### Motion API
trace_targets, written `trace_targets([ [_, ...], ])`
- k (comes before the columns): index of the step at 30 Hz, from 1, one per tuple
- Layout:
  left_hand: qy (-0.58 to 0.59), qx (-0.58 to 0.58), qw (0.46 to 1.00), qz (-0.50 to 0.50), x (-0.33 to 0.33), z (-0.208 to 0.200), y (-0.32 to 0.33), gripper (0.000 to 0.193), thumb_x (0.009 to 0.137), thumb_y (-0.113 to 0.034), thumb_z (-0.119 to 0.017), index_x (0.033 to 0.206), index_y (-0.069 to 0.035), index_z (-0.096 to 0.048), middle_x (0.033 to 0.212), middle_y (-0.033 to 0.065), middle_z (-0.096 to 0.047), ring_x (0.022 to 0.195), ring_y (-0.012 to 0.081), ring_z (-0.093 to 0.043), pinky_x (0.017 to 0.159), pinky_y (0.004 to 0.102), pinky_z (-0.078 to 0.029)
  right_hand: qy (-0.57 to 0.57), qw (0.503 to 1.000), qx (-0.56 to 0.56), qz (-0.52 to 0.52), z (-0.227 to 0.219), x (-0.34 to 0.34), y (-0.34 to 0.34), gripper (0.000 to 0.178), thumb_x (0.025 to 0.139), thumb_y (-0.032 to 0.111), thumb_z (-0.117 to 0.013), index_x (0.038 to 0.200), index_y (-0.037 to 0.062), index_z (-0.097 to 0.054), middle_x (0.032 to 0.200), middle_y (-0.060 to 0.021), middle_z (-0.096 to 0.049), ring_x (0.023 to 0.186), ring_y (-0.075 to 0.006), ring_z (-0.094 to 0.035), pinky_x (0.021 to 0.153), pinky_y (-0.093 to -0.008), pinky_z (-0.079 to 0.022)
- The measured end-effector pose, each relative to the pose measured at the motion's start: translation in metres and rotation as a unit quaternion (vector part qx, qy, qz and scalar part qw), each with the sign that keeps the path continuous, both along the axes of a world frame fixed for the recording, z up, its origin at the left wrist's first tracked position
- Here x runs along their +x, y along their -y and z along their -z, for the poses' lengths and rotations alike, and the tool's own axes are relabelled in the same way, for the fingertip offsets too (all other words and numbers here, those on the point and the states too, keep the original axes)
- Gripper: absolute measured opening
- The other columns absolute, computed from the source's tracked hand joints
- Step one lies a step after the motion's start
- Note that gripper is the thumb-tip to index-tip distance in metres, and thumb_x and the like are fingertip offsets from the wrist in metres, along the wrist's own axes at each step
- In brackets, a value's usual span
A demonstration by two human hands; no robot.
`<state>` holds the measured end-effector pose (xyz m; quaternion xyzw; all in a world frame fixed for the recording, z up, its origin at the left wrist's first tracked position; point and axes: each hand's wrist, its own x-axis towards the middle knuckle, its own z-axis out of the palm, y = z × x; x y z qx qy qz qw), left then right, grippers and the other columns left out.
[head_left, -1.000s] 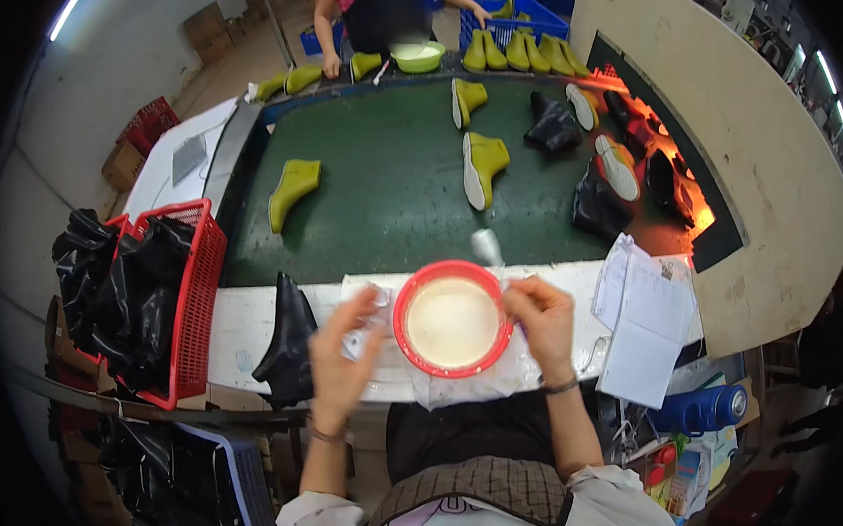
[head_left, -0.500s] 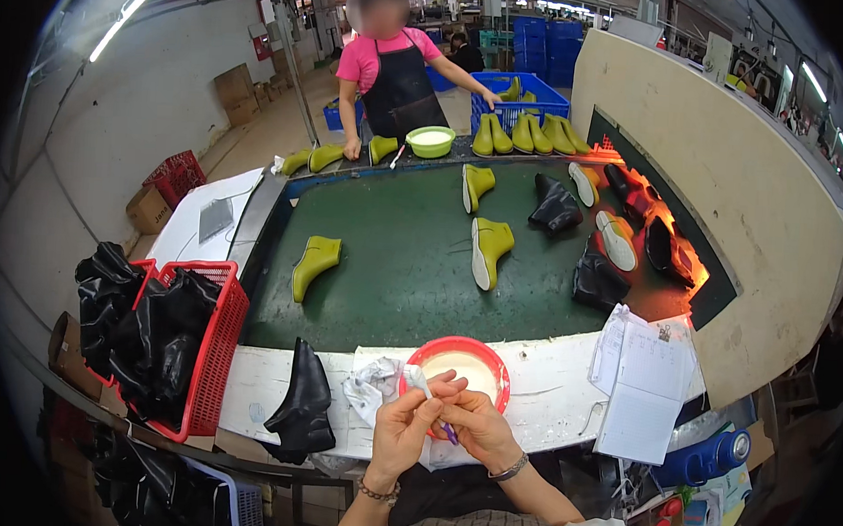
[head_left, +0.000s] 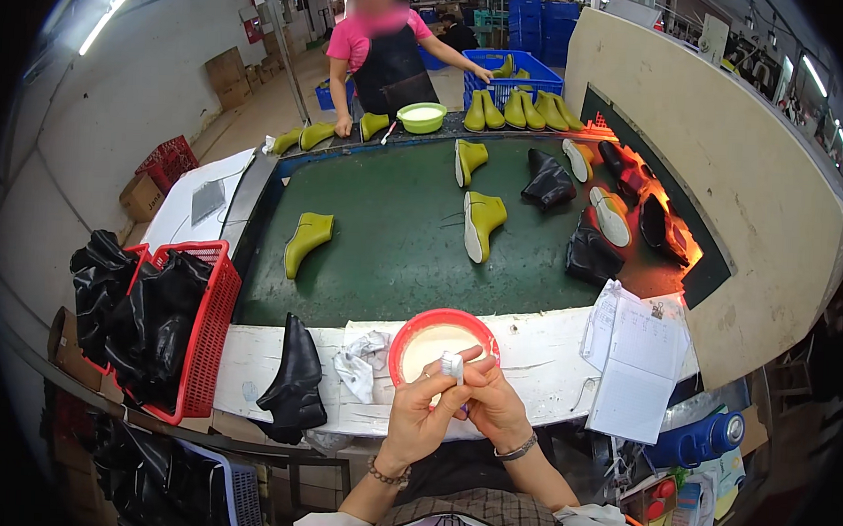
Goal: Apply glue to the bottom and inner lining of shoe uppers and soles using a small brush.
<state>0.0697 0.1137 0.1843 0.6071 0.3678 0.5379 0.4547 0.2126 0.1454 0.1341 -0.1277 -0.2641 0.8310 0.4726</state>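
Head view, insp. notes: white-bristled brush (head_left: 453, 366) was at lower centre of frame, bristles up, just in front of the red bowl (head_left: 398, 345), whose cream-coloured contents showed past the fingers. Left hand (head_left: 418, 425) pinched the brush near its bristle end; right hand (head_left: 497, 404) was pressed up against it, thumb and fingertips closed on the handle, most of which was hidden, bar a bit of purple. Prob. held two-handed to steady so small a tool; bristles-up likely kept the wet end in sight.

Bowl sat on the white ledge (head_left: 521, 343), lower centre, prob. for short reach. Crumpled cloth (head_left: 361, 366) lay just left of it, presumably handy for wiping. Single black boot (head_left: 296, 380) stood farther left, near red basket (head_left: 213, 339) full of black footwear, at lower left; arrangement suggested stock kept at arm's length. Open notebook (head_left: 631, 380), right of centre, lay well apart from bowl, likely to stay dry.

Beyond, green belt (head_left: 383, 271) carried olive boots (head_left: 484, 228) + black ones, spaced out, some nr. the orange glow (head_left: 681, 241) at right. Co-worker (head_left: 392, 78), upper centre, stood w/ one hand on the blue crate (head_left: 514, 79).
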Motion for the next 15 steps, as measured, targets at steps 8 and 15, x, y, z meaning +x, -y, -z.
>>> trace_targets([
  [8, 0.089, 0.023, 0.985, -0.146, -0.008, -0.011, -0.005, 0.023, 0.109, -0.014, -0.049, 0.105, 0.003, -0.064, 0.120, 0.0245, -0.071, 0.112, 0.0231, -0.067, 0.104, 0.0404, -0.050, 0.210, 0.942, 0.066, 0.253, 0.014, 0.045, -0.020, 0.029, 0.107, 0.022, -0.056, 0.091, -0.0009, -0.065, 0.078, -0.0034, -0.064, 0.073, -0.0113, -0.063, 0.070, -0.0256, -0.052],
  [15, 0.239, -0.023, 0.963, -0.122, -0.021, -0.003, -0.037, 0.027, 0.109, -0.020, -0.053, 0.119, 0.002, -0.065, 0.117, 0.0153, -0.074, 0.108, 0.0131, -0.065, 0.097, 0.0292, -0.050, 0.434, 0.795, 0.213, 0.365, -0.008, 0.062, -0.007, 0.045, 0.112, 0.028, -0.041, 0.108, -0.0071, -0.069, 0.097, -0.0094, -0.073, 0.081, -0.0144, -0.064, 0.079, -0.0333, -0.052],
])
